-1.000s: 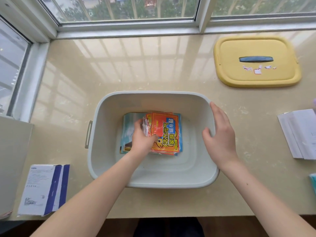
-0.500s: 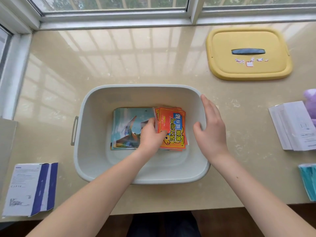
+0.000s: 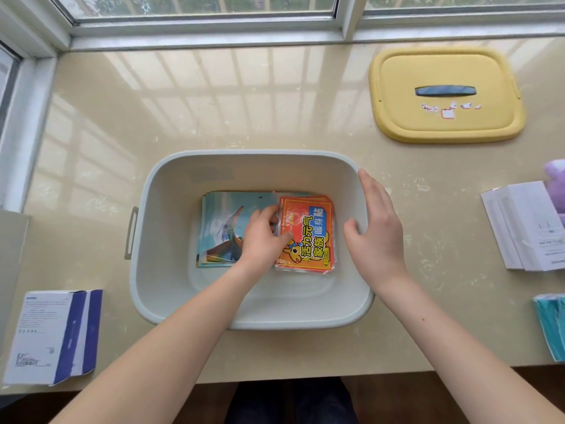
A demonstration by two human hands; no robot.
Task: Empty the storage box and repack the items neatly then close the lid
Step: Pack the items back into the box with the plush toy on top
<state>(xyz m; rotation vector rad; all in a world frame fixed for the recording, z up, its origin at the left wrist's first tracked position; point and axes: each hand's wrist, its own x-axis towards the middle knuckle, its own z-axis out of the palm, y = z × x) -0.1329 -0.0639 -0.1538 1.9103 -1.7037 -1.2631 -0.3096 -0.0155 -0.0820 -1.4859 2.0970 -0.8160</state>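
Grey box [image 3: 171, 209] holds orange packets [image 3: 308, 237] partly overlapping blue cards [image 3: 220, 215].

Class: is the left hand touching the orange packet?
Touching. Head view: the left hand pinches the orange packet at its left edge, thumb on top.

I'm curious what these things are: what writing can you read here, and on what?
"活力元气家族": on the orange packet, in yellow letters.
"暖身贴": on the same packet, on its blue patch.
Print on the blue-and-white box: too small to read.
Print on the white booklets: too small to read.
Sticker scraps on the yellow lid: nothing legible.
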